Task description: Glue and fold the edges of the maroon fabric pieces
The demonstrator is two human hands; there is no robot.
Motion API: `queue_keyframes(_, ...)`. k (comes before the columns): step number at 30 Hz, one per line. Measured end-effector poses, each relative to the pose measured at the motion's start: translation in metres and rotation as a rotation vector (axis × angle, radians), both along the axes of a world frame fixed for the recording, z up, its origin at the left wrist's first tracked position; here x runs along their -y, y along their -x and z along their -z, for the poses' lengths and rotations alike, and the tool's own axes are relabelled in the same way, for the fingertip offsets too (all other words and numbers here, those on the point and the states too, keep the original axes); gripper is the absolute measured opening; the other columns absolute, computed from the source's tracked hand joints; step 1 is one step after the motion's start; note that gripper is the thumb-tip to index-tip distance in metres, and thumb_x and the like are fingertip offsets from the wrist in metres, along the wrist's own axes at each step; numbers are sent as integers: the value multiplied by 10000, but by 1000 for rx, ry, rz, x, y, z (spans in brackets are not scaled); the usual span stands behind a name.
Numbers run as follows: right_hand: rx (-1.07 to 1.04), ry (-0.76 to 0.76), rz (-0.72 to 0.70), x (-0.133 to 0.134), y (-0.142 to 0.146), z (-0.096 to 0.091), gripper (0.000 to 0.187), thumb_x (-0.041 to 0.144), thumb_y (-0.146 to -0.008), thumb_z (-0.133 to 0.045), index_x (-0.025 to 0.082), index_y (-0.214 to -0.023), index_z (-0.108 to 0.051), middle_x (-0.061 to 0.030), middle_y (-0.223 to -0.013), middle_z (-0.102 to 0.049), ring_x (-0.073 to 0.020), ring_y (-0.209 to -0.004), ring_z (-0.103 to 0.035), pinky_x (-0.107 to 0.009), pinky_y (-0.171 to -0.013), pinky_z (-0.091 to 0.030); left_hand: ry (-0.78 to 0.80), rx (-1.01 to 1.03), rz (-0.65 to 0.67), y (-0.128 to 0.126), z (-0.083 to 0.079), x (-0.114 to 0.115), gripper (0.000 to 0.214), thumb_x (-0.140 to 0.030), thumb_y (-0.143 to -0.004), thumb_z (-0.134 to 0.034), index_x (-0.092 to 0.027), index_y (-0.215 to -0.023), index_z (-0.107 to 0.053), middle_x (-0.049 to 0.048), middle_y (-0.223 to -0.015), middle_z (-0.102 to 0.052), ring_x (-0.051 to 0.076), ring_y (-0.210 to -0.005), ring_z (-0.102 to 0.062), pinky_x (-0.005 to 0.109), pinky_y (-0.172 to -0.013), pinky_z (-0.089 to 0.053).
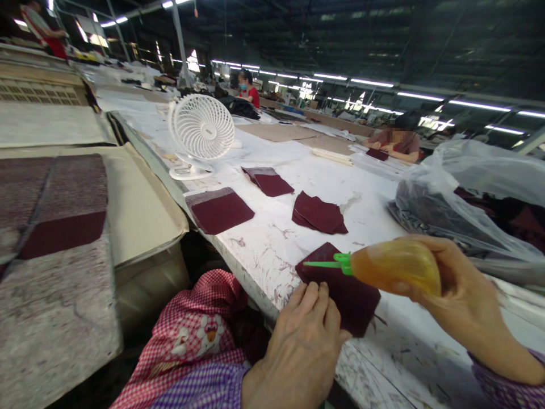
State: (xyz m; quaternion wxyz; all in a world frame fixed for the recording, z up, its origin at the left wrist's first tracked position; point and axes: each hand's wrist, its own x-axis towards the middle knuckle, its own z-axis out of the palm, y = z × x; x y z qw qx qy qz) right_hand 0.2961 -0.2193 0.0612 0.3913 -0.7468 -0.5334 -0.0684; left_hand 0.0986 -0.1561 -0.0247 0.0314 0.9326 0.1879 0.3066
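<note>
My right hand (462, 301) is wrapped round a soft amber squeeze bottle (395, 267) with a green nozzle (327, 263). The nozzle tip hangs just over a dark maroon fabric piece (340, 292) at the near edge of the white table (298, 227). My left hand (304, 341) lies on the near edge of that piece, fingers close together and pressing it down. Three more maroon fabric pieces (219, 210) (268, 180) (319, 215) lie farther back on the table.
A white desk fan (200, 133) stands at the table's left edge. A clear plastic bag of dark fabric (477, 199) sits at the right. Stacked fabric and board (55, 221) fill the left side. Two people (398, 142) (249, 88) sit at the far tables.
</note>
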Motion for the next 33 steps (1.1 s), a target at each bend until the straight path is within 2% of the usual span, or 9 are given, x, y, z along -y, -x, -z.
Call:
queue_keyframes(3, -7, 47, -103, 0, 2, 7, 487, 491, -591, -733, 264, -985, -557, -11, -855, -626, -189, -682, -610, -275, -556, -529, -43, 3, 1, -3, 5, 0, 355, -348, -913, -442, -60, -1058, -588, 167, -1197, -588, 258, -1133, -529, 380, -997, -416)
queue_keyframes(6, -53, 16, -94, 0, 2, 12, 500, 470, -593, -741, 257, -1001, -545, -12, -851, -629, -190, -671, -606, -272, -548, -528, -45, -10, -4, -4, 6, 1, 359, -346, -917, -434, -54, -1061, -585, 178, -1200, -584, 264, -1146, -521, 381, -1006, -405)
queue_keyframes(9, -77, 57, -129, -1, 0, 13, 494, 448, -593, -747, 265, -1004, -545, -8, -871, -626, -188, -692, -603, -270, -565, -528, -34, -45, -8, -2, 4, 3, 368, -335, -927, -413, -48, -1096, -567, 187, -1229, -561, 266, -1183, -490, 379, -1013, -397)
queue_keyframes(15, -156, -25, -84, -2, 0, 10, 521, 441, -585, -752, 263, -1024, -535, 2, -817, -618, -169, -609, -578, -266, -510, -502, -51, -38, -36, -1, 5, 5, 378, -338, -932, -397, -49, -1113, -560, 177, -1243, -552, 271, -1191, -482, 371, -1006, -402)
queue_keyframes(19, -140, 75, -96, -3, 1, 9, 487, 428, -577, -760, 260, -983, -550, 6, -810, -619, -178, -657, -596, -261, -545, -514, -92, -28, -22, -3, 8, 3, 372, -339, -924, -408, -42, -1081, -570, 187, -1215, -568, 277, -1159, -509, 389, -1026, -378)
queue_keyframes(23, -120, 19, -75, -2, 6, 9, 506, 420, -571, -764, 262, -999, -546, 11, -832, -619, -158, -622, -588, -242, -522, -512, -104, -37, -23, -3, 4, 3, 346, -313, -911, -436, -32, -1054, -579, 197, -1201, -574, 289, -1160, -507, 399, -1023, -381)
queue_keyframes(26, -152, -7, -66, -2, 8, 8, 503, 452, -569, -755, 257, -984, -547, 21, -768, -609, -142, -543, -560, -224, -439, -478, -76, -35, -15, -1, -2, 3, 313, -301, -903, -456, -52, -1031, -595, 174, -1179, -593, 282, -1122, -534, 388, -981, -426)
queue_keyframes(30, -91, 78, -46, -4, 5, 8, 480, 443, -566, -755, 258, -963, -558, 8, -797, -622, -167, -618, -589, -249, -506, -501, -2, -32, -3, 1, -7, 1, 292, -310, -906, -454, -87, -1025, -601, 138, -1166, -603, 269, -1100, -542, 375, -923, -473)
queue_keyframes(33, -77, 12, 14, -5, 3, 8, 492, 453, -571, -743, 260, -983, -555, 4, -810, -622, -163, -597, -576, -263, -506, -496, 40, -41, -1, 1, -6, 1, 290, -317, -904, -456, -96, -1029, -597, 147, -1197, -582, 275, -1095, -540, 383, -904, -484)
